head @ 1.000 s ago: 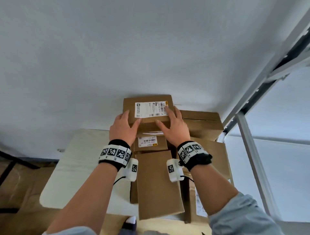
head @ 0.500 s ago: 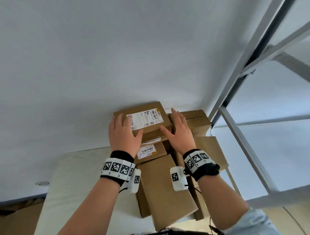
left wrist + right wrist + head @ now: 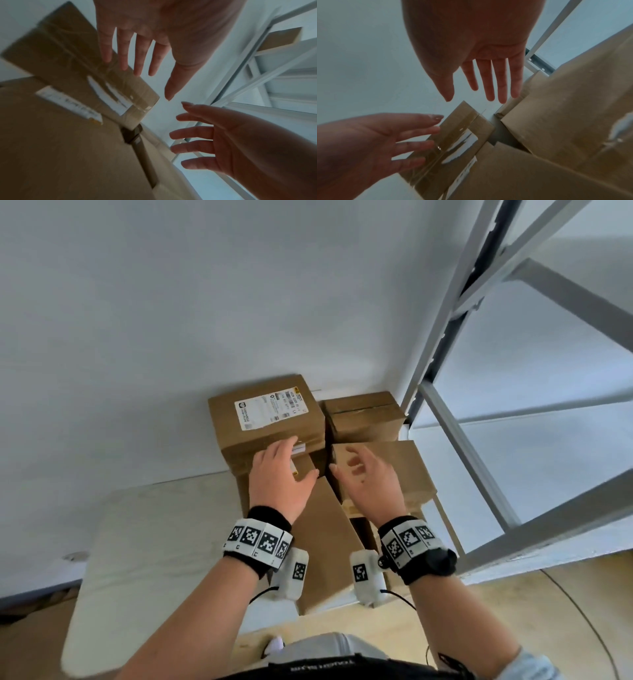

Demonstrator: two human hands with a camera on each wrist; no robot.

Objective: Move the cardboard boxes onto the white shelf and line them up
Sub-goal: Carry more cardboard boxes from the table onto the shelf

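Neither grip is closed on anything: the left hand and right hand hover with fingers spread and slack, palms turned toward each other, over the pile of boxes at 6 o'clock. A second ago both hands clasped the labelled box at its near corners; they have since let go and drawn back toward the person, while that box stays where it was, on top of the pile at 12 o'clock of the hands, against the wall. Whether the left fingertips still brush its near face cannot be told. A taped box sits just beside it at 3 o'clock. All boxes rest on the pale counter; the white shelf stands at 2 o'clock, its visible boards bare. The release probably signals a regrip or a change of target; no transfer has begun.
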